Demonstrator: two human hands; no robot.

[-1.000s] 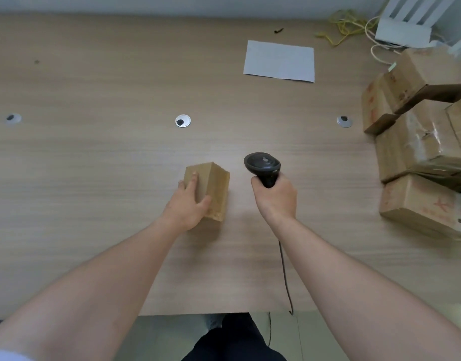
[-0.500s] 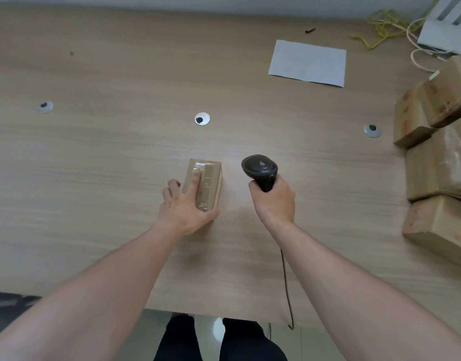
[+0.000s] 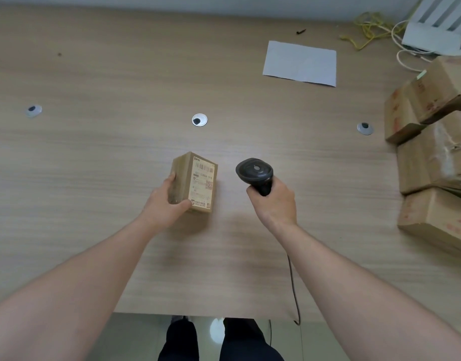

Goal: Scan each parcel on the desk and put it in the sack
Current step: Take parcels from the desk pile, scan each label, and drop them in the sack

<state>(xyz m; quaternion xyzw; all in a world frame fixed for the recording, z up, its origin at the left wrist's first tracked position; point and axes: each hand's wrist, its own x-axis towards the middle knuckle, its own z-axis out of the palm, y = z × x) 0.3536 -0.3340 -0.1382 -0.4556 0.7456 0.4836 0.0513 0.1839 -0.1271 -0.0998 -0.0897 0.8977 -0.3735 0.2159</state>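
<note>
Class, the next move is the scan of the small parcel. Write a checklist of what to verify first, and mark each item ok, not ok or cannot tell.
1. Parcel held firm: left hand grips the small parcel on the desk. Ok.
2. Label showing: shipping label faces up, barcode uncovered. Ok.
3. Scanner in hand: right hand grips the scanner. Ok.
4. Scanner aimed at the barcode: it sits beside the parcel, not over it. Not ok.
5. Scanner powered: cannot tell.
6. Sack within reach: none in view. Cannot tell.
</note>
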